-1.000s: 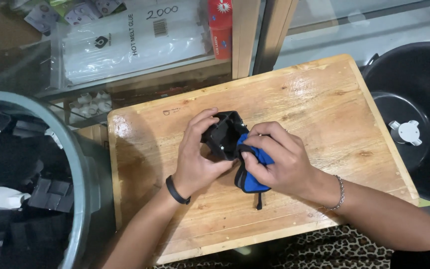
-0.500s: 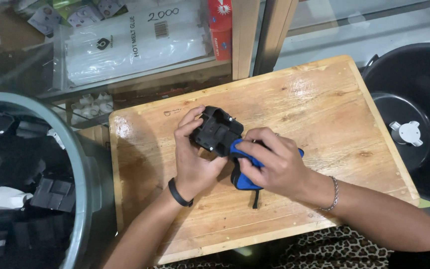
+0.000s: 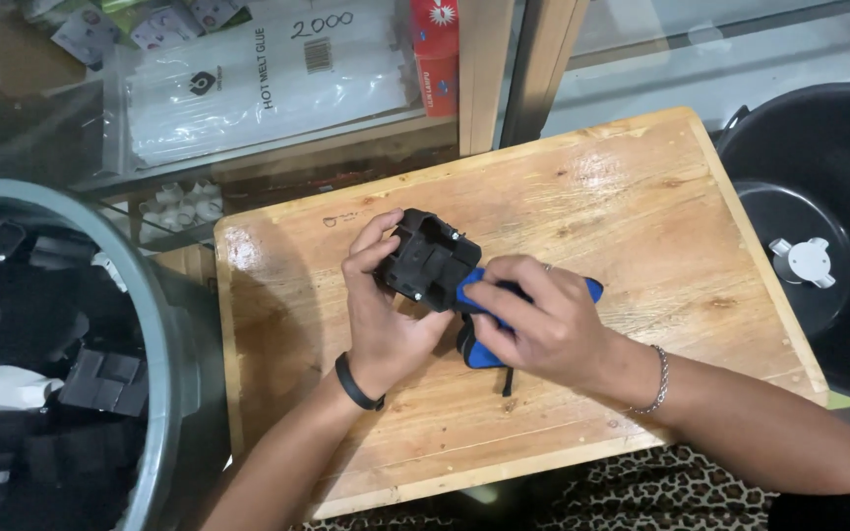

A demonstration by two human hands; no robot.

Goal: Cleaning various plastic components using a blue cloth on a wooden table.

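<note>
Left hand fingers clamp the black plastic part; right hand fingers grip the blue tool; best driven square

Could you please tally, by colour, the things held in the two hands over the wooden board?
Black: 1, the plastic part in the left hand.
Blue: 1, the tool under the right hand.
Total: 2.

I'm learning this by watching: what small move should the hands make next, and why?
Probably press the blue tool steadily against the black plastic part: the right hand already has it at the part's edge, and the left hand braces the part above the wooden board.
</note>
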